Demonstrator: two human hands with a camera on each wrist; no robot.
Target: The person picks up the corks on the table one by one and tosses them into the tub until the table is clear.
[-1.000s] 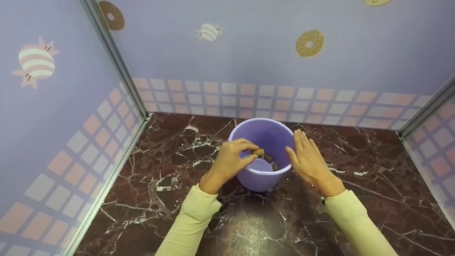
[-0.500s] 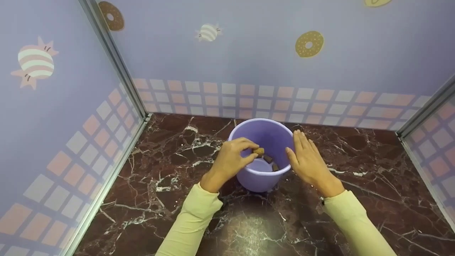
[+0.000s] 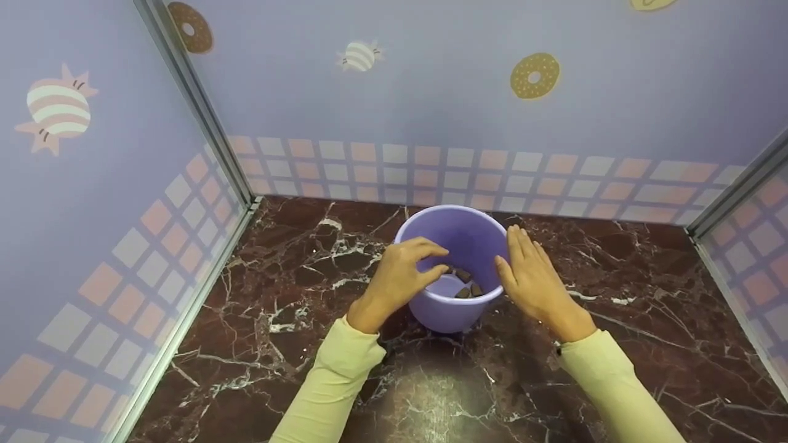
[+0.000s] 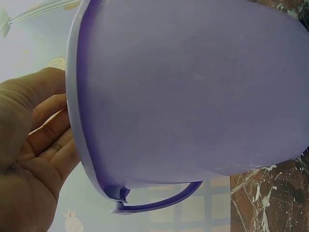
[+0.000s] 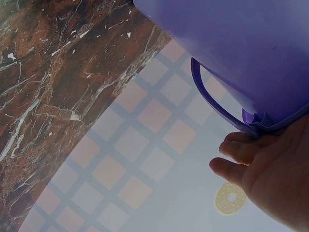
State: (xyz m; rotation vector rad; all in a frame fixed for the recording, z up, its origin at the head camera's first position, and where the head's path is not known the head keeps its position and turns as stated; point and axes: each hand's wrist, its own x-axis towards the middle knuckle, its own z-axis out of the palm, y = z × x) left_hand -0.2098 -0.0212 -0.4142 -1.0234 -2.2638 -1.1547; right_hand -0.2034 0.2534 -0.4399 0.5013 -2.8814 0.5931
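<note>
A lilac bucket (image 3: 448, 315) stands upright on the dark marbled surface. Several small brown chunks (image 3: 463, 275) lie on its bottom; their kind is too small to tell. Over the left side of the rim, my left hand (image 3: 400, 274) has thumb and fingers parted, nothing between them. In the left wrist view the bucket wall (image 4: 183, 96) hides the fingertips of that left hand (image 4: 34, 145). On the right, my right hand (image 3: 535, 280) rests against the rim with its fingers extended. The right wrist view shows this right hand (image 5: 275, 169) beside the handle mount.
The bucket's purple handle (image 5: 212, 99) hangs down on the far side. A patterned back wall (image 3: 431, 111) rises behind the bucket, with a side panel (image 3: 92, 203) at left and another at right. Brown marbled surface (image 3: 295, 369) spreads around the bucket.
My left hand has let go of the yellowish-brown chunk that it pinched, and another chunk now shows on the bucket's bottom. Both hands have stayed in nearly the same place.
</note>
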